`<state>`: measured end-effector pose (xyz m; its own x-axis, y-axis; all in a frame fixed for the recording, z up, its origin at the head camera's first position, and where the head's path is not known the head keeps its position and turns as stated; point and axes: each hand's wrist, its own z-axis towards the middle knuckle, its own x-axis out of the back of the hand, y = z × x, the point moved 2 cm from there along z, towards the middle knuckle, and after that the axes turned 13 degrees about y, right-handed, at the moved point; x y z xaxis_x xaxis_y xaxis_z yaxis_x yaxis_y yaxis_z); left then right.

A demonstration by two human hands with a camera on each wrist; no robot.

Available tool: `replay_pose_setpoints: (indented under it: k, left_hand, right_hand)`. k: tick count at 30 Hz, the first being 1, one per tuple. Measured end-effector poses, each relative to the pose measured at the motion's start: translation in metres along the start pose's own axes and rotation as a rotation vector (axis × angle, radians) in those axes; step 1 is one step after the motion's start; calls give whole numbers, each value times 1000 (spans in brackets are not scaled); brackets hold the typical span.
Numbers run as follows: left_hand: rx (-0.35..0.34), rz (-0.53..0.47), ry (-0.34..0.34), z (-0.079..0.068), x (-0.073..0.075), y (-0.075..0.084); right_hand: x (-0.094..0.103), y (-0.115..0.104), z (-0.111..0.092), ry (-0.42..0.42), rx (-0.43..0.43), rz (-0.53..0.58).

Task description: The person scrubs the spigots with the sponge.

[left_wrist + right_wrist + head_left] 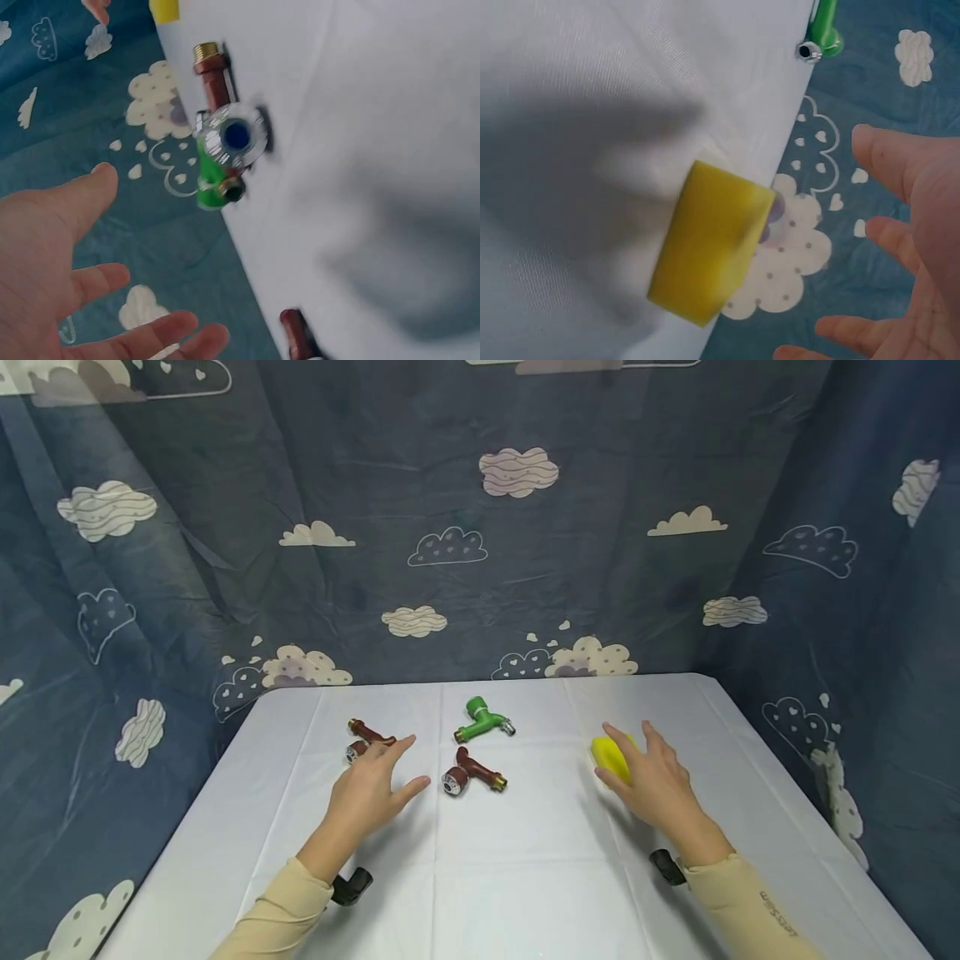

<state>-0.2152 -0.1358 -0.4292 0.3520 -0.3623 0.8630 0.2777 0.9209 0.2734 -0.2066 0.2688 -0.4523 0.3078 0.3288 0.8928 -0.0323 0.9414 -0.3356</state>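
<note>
My left hand (pixel 367 789), fingers spread and holding nothing, hovers over the left part of the table. It partly covers a brown tap (pixel 369 732) with brass-coloured threads in the head view. Just right of that hand lies a second brown tap (pixel 482 771), its round handle end facing the left wrist camera. Behind it is a green tap (pixel 483 722) with a silver spout end. On the right, a yellow sponge (pixel 712 244) rests on the table. Above and beside it my right hand (pixel 660 785) is held with fingers apart, gripping nothing.
A white cloth with fold creases covers the table (pixel 517 893). Dark blue curtains (pixel 585 585) with cloud prints stand behind and on both sides. Black wrist camera mounts (pixel 351 887) stick out beneath the sleeves.
</note>
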Motion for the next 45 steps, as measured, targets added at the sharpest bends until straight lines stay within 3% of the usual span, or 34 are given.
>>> replay_pose_setpoints:
  k: [8, 17, 29, 45]
  left_hand:
    - [33, -165, -23, 1, -27, 7]
    - [50, -305, -38, 6, -47, 16]
    - [87, -312, -65, 4, -62, 19]
    - [91, -319, -48, -1, -74, 17]
  right_hand:
    - [-12, 7, 14, -69, -46, -27]
    - [-29, 13, 26, -139, -102, -26]
    - [-41, 17, 29, -141, -117, -23]
    - [-46, 21, 28, -88, -76, -22]
